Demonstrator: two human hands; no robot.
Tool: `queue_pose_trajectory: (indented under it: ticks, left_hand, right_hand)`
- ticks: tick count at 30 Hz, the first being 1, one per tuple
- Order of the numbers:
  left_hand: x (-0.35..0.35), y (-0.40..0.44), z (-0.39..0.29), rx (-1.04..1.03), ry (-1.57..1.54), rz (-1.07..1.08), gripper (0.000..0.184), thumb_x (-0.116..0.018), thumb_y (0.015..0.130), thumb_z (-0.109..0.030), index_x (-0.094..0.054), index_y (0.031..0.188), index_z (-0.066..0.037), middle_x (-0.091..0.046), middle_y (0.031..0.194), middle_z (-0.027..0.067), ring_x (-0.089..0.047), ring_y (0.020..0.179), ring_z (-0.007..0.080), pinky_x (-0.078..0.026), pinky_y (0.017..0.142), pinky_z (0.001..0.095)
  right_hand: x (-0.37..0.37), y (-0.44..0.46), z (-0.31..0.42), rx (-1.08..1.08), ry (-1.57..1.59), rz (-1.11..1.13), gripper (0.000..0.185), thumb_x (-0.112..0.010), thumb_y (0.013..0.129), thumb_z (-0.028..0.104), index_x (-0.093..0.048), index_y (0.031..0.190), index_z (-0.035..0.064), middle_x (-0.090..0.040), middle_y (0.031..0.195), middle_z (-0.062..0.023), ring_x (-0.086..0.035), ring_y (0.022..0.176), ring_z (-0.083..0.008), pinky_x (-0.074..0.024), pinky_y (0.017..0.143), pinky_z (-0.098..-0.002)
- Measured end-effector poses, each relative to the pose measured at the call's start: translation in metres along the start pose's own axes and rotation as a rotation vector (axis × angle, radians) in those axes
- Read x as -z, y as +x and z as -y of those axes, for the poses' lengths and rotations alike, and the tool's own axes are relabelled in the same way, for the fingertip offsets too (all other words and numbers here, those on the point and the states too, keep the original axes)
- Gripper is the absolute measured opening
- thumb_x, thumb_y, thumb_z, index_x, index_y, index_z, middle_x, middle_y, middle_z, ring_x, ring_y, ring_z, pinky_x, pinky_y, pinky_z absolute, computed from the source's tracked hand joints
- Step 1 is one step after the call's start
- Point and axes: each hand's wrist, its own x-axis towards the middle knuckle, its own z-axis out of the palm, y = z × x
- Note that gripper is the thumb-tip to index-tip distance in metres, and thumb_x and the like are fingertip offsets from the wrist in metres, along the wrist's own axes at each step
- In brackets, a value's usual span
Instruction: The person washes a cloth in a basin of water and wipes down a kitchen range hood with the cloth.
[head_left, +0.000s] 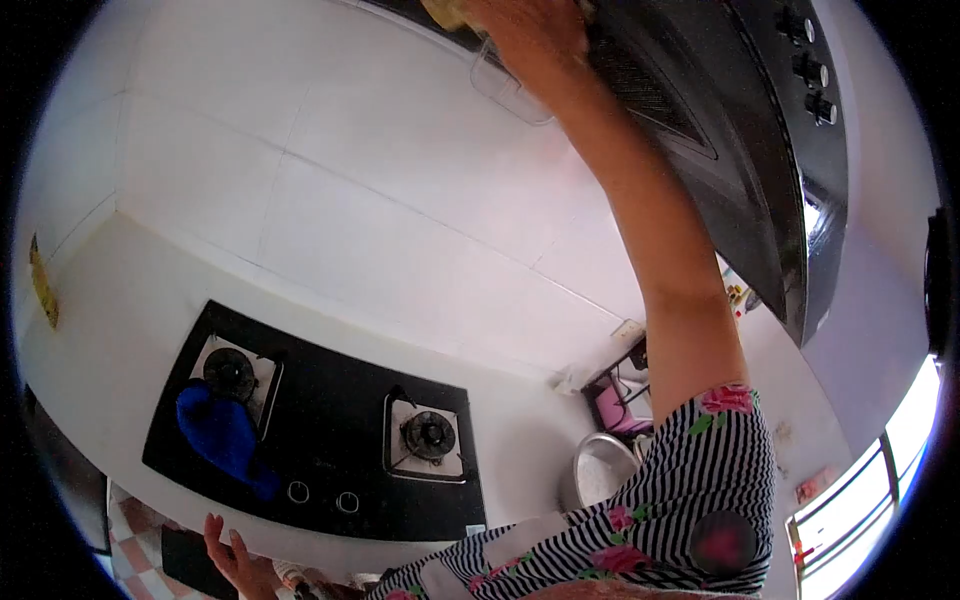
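My right hand (530, 30) reaches up to the underside of a black range hood (700, 190), its fingers closed around a yellowish sponge-like piece (445, 12) that the top edge of the view cuts off. Just below that hand hangs a clear plastic oil cup (505, 90). Low at the left, my left hand (238, 565) is held in front of the counter edge with its fingers apart and nothing in them. Nearest to it is the black gas stove (330, 420), where a blue cloth (225, 435) lies partly over the left burner.
A metal pot (600, 470) stands on the counter right of the stove, before a dark rack (620, 395) with a pink item. Knobs (815, 70) line the hood's front. A white tiled wall (400, 190) rises behind the stove. A window (860, 510) is at the lower right.
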Motion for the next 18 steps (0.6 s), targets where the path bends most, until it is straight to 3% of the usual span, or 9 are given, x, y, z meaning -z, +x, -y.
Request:
queue_pose_trajectory:
  ticks: [3,5,7,10,11,13,14,16,18]
  left_hand:
    - [0.009,0.003,0.005,-0.011,0.099,0.036,0.038,-0.055,0.088,-0.016,-0.047,0.118,0.006,-0.053,0.117,0.0163,-0.048,0.108,0.0249,-0.036,0.093,0.0349]
    - [0.024,0.008,0.015,0.088,0.104,0.043,0.038,-0.054,0.088,-0.015,-0.046,0.119,0.005,-0.053,0.117,0.0156,-0.048,0.107,0.0244,-0.038,0.091,0.0349]
    - [0.039,0.015,0.031,0.299,0.039,0.048,0.039,-0.055,0.087,-0.015,-0.045,0.12,0.005,-0.053,0.117,0.015,-0.048,0.107,0.0239,-0.038,0.09,0.0349]
    - [0.034,0.012,0.013,0.029,0.026,-0.005,0.04,-0.056,0.087,-0.014,-0.045,0.12,0.005,-0.054,0.115,0.015,-0.048,0.107,0.0234,-0.038,0.09,0.0347]
    - [0.032,0.012,0.014,0.106,0.017,0.008,0.04,-0.056,0.087,-0.014,-0.045,0.12,0.005,-0.054,0.116,0.0151,-0.048,0.107,0.0233,-0.038,0.091,0.0347]
    - [0.024,0.012,0.018,0.259,-0.002,0.027,0.039,-0.055,0.087,-0.013,-0.045,0.12,0.005,-0.054,0.116,0.0154,-0.048,0.108,0.0233,-0.037,0.092,0.0346]
    - [0.018,0.01,0.015,0.129,0.028,0.046,0.039,-0.055,0.087,-0.013,-0.045,0.12,0.005,-0.053,0.116,0.0155,-0.048,0.109,0.0237,-0.036,0.093,0.0349]
    - [-0.001,0.003,-0.002,-0.132,0.083,0.087,0.038,-0.055,0.087,-0.013,-0.046,0.119,0.005,-0.053,0.117,0.0158,-0.048,0.109,0.0244,-0.035,0.095,0.0353]
    - [-0.015,-0.005,-0.025,-0.078,0.117,0.107,0.037,-0.054,0.087,-0.012,-0.047,0.118,0.006,-0.052,0.118,0.0169,-0.046,0.111,0.0265,-0.032,0.098,0.037]
  right_hand:
    - [-0.014,-0.086,-0.017,-0.007,0.204,0.008,0.059,-0.061,0.068,0.01,-0.046,0.125,0.0171,-0.041,0.131,0.0013,-0.038,0.119,-0.0226,-0.0397,0.092,-0.0364]
    - [0.005,-0.135,-0.027,-0.131,0.191,0.036,0.04,-0.059,0.07,0.002,-0.059,0.109,0.0112,-0.051,0.119,0.0002,-0.046,0.109,-0.0216,-0.0408,0.09,-0.04]
    - [-0.016,-0.191,-0.045,-0.197,0.189,0.01,0.036,-0.061,0.069,0.003,-0.062,0.104,0.0108,-0.055,0.112,-0.0034,-0.049,0.104,-0.0248,-0.0404,0.09,-0.0428]
    - [-0.004,-0.187,-0.043,-0.276,0.196,-0.03,0.035,-0.063,0.068,0.003,-0.063,0.102,0.0097,-0.057,0.108,-0.0052,-0.051,0.101,-0.0268,-0.0411,0.089,-0.0438]
    - [-0.005,-0.171,-0.036,-0.277,0.112,0.019,0.04,-0.062,0.067,0.002,-0.061,0.106,0.0101,-0.056,0.112,-0.0039,-0.049,0.104,-0.026,-0.0422,0.088,-0.0424]
    - [-0.007,-0.118,-0.023,-0.243,0.24,0.109,0.046,-0.06,0.068,0.001,-0.057,0.112,0.0117,-0.053,0.117,-0.0022,-0.046,0.108,-0.0252,-0.0431,0.087,-0.0404]
    - [-0.012,-0.094,-0.018,-0.175,0.323,0.049,0.05,-0.057,0.069,-0.001,-0.055,0.116,0.0141,-0.05,0.121,-0.0003,-0.044,0.11,-0.0244,-0.0421,0.09,-0.0379]
    - [-0.03,-0.042,-0.006,-0.108,0.472,0.127,0.048,-0.047,0.08,0.013,-0.038,0.127,0.0085,-0.043,0.122,-0.0026,-0.037,0.116,-0.0232,-0.0288,0.098,-0.0404]
    - [-0.02,-0.012,-0.006,-0.02,0.14,-0.192,0.041,-0.042,0.084,0.01,-0.039,0.125,0.0072,-0.044,0.12,-0.0086,-0.045,0.105,-0.0266,-0.0366,0.091,-0.0401]
